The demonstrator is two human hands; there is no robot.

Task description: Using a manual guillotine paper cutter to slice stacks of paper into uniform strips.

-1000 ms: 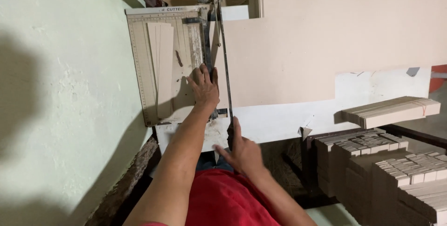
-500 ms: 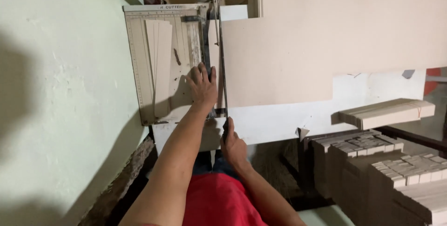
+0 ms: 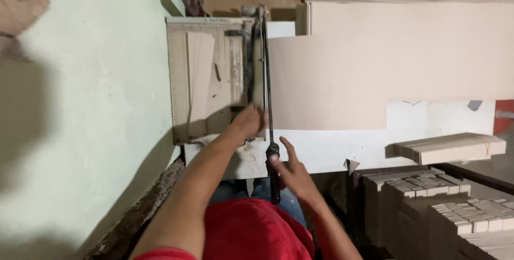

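A large cardboard sheet (image 3: pixel 375 67) spreads to the right of both hands, its left edge under the blade. The paper cutter (image 3: pixel 214 78) lies ahead, its long blade arm (image 3: pixel 265 78) running straight away from the fingers. The left hand (image 3: pixel 249 122) presses flat on the board, blurred. The right hand (image 3: pixel 292 171), fingers spread, touches the black handle (image 3: pixel 273 171) without closing round it.
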